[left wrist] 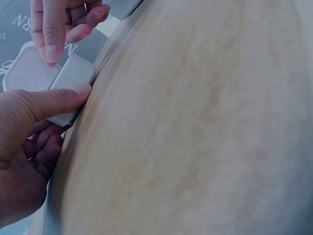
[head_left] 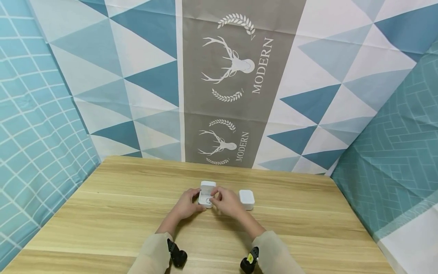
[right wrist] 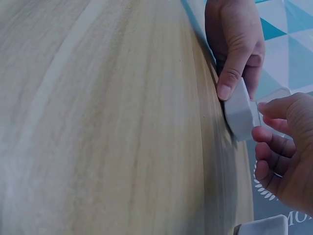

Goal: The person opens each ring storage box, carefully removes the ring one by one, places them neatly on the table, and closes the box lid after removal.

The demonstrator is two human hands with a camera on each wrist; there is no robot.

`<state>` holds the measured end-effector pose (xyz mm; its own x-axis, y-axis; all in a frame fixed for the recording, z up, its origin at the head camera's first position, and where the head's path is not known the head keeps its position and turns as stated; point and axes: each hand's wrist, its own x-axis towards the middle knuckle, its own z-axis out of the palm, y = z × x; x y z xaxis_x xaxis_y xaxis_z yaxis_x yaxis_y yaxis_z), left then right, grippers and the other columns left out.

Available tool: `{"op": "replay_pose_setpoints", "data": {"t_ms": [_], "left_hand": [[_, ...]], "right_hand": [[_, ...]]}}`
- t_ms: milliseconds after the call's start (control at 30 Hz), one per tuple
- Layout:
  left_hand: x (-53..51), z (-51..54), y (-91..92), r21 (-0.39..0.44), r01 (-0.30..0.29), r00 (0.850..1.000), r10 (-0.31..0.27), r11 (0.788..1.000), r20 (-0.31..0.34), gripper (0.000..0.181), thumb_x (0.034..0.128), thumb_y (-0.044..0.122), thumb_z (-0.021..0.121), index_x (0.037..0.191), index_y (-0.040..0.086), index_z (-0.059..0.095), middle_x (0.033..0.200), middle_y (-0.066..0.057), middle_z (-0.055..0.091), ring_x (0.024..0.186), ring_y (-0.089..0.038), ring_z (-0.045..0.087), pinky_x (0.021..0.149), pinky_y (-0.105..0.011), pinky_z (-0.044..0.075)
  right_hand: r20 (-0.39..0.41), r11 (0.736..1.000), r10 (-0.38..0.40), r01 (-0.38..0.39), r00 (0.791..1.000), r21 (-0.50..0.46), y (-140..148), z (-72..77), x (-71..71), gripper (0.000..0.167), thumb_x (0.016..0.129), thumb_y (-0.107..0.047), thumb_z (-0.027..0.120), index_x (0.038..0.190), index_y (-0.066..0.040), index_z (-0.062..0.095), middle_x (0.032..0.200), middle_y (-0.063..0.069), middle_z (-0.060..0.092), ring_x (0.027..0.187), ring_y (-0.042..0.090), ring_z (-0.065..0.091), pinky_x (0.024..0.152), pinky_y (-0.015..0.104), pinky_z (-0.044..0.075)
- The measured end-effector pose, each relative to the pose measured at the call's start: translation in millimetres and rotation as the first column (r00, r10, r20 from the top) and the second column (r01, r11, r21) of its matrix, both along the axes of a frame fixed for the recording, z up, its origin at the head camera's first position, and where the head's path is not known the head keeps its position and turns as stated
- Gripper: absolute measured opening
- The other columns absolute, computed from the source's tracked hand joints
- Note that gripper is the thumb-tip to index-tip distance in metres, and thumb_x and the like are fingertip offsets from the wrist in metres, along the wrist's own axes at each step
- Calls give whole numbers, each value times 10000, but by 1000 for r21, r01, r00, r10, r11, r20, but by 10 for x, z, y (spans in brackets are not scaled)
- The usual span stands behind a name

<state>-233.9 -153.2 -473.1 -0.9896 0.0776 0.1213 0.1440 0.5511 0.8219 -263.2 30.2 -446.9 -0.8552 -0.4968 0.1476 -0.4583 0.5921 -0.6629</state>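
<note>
A small white ring box [head_left: 204, 201] stands on the table with its lid [head_left: 208, 184] raised. What looks like a ring [head_left: 207, 200] sits inside, small and hard to make out. My left hand [head_left: 187, 204] grips the box from the left, thumb [left wrist: 73, 97] along its front side and the other fingers around the far side. At the box's right edge is my right hand [head_left: 226, 201], its fingers bent loosely. In the right wrist view its thumb [right wrist: 274, 106] and forefinger stand apart beside the box, with nothing seen between them.
A second white box [head_left: 246, 199], closed, stands on the wooden table [head_left: 294, 217] just right of my right hand. Behind the table hangs a patterned cloth [head_left: 150, 95] with deer prints. Blue tiled cloth [head_left: 27, 114] borders the left side, teal cloth [head_left: 393, 144] the right.
</note>
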Motion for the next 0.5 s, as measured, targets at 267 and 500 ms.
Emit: {"op": "replay_pose_setpoints", "data": {"t_ms": [267, 500], "left_hand": [[-17, -5, 12, -6, -22, 1000, 22, 1000, 15, 684, 692, 101, 806, 1292, -52, 515, 1194, -164, 592, 1176, -318, 516, 1041, -475, 391], [-20, -18, 3, -17, -15, 1000, 15, 1000, 11, 693, 697, 103, 803, 1294, -74, 500, 1206, -184, 584, 1179, -338, 511, 1034, -484, 394]], "right_hand": [[-30, 997, -20, 22, 999, 75, -32, -6, -16, 122, 870, -231, 631, 957, -146, 635, 608, -64, 528, 505, 52, 434, 462, 197, 368], [-24, 995, -26, 28, 999, 99, -66, -20, -32, 114, 870, -241, 629, 945, -154, 634, 612, -71, 522, 506, 59, 434, 463, 206, 360]]}}
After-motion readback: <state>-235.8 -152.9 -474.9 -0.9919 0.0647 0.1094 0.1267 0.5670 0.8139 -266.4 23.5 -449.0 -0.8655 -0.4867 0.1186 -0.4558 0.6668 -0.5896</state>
